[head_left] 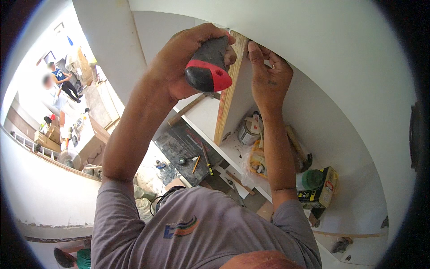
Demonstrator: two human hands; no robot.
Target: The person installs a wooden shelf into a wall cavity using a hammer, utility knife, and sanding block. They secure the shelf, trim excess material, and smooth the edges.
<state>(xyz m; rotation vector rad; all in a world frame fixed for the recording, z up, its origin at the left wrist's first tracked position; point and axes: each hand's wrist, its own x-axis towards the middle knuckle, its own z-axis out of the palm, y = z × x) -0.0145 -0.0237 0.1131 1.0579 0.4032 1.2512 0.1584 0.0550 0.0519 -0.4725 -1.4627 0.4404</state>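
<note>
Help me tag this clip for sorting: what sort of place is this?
Probably a room under renovation or fit-out. The left hand grips a red-and-black tool handle at a plywood board, and a paint can and hammer lie on the white shelf.

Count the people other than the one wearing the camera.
1: a person in a blue top stands far off at upper left, in the bright room past the wall. Others may be hidden behind the left hand and forearm or outside the view.

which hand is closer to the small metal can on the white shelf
Right. The right hand presses on the wooden board's top edge, with the metal can below its wrist. The left hand, gripping a red-and-black tool handle, is across the board.
</note>
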